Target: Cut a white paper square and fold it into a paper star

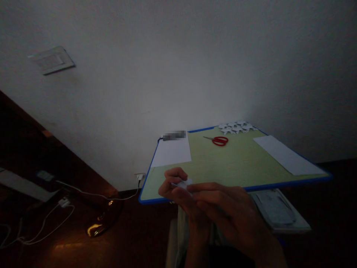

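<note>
Head view. My left hand, at the lower centre of the frame, is closed on a small white paper piece; the fingertips of my right hand meet its right side, so the hands are together, though I cannot tell whether the right also pinches it. The piece appears at the near edge of the worktop. If my grip slackens, it could slip past that edge to the dark floor. Pressing too hard or unevenly could crumple it or set a fold askew, and the dim light makes such an error easy to miss. Right of centre, red-handled scissors lie well apart from my hands; beyond them, toward the upper right, a careless sleeve could disarrange the folded white pieces.
</note>
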`<move>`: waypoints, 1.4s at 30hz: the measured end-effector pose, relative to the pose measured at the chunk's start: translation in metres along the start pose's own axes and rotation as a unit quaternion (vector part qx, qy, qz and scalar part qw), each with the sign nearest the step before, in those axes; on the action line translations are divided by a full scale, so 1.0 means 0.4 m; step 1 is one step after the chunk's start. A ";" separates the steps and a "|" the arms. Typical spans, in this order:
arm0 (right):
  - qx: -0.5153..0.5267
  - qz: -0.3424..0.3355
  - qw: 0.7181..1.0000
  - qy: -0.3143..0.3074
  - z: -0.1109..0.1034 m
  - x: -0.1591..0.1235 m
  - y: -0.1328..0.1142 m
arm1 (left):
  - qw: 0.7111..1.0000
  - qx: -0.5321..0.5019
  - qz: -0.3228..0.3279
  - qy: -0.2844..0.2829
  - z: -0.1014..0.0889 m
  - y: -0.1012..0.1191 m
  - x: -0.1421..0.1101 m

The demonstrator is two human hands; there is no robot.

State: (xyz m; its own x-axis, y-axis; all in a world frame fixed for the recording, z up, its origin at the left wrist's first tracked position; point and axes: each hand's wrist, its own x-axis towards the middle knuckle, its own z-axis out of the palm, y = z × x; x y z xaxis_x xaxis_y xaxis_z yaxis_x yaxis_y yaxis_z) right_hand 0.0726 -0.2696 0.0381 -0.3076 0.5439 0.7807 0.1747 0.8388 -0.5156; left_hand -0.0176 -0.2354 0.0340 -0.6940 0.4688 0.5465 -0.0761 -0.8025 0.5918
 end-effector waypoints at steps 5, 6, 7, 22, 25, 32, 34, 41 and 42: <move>-0.034 -0.021 0.999 0.027 0.007 0.001 0.003 | 1.000 0.011 0.008 0.025 0.009 0.006 -0.007; -0.037 -0.025 0.998 0.037 0.009 0.003 0.004 | 1.000 0.013 0.001 0.023 0.010 0.009 -0.009; -0.040 -0.032 0.998 0.049 0.012 0.005 0.006 | 1.000 0.012 -0.004 0.021 0.011 0.013 -0.011; -0.109 -0.016 0.974 0.199 -0.059 -0.020 0.010 | 0.967 -0.031 0.047 -0.249 -0.028 0.048 0.040; -0.097 -0.025 0.975 0.199 -0.065 -0.022 0.005 | 0.964 -0.048 0.054 -0.256 -0.026 0.046 0.045; -0.083 -0.090 0.978 0.171 -0.069 -0.015 0.008 | 0.954 -0.037 0.137 -0.264 -0.030 0.034 0.060; -0.082 -0.102 0.977 0.170 -0.067 -0.016 0.012 | 0.953 -0.041 0.141 -0.265 -0.032 0.030 0.063; -0.082 -0.112 0.975 0.176 -0.066 -0.024 0.016 | 0.947 -0.048 0.150 -0.280 -0.034 0.027 0.065; -0.085 -0.113 0.973 0.183 -0.067 -0.026 0.015 | 0.947 -0.045 0.150 -0.280 -0.033 0.028 0.066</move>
State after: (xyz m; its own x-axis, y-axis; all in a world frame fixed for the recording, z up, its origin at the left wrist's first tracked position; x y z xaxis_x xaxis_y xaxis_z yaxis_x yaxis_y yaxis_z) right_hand 0.1019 -0.2695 0.0363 -0.0082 0.2899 0.9570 0.3034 0.9126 -0.2739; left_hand -0.0462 -0.2370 0.0471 -0.2077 0.3162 0.9257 -0.0128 -0.9471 0.3207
